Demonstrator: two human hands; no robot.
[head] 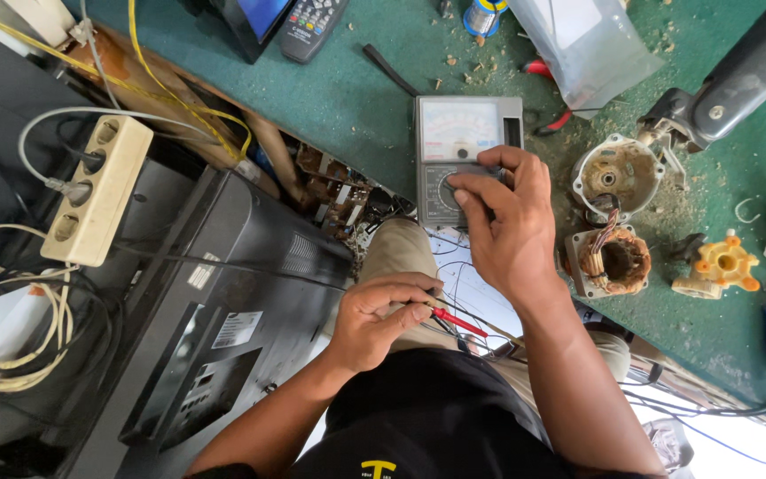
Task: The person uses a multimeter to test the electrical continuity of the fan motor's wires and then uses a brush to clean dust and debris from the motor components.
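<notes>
Grey meter (467,142) lies flat on the green bench (356,98), scale facing up for reading. Right hand (507,222) pinches its dial (448,189) with fingertips; left hand (379,319) is closed on a red probe (458,322), tip clear of the knee. Copper-wound stator (612,262) and its housing (616,173) sit just right; a black casing (223,302) lies left.

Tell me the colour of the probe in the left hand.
Red, held by the left hand: the probe shows best in the head view.

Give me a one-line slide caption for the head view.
Right hand turns the dial of a grey analogue multimeter while the left hand holds a red probe.
</notes>
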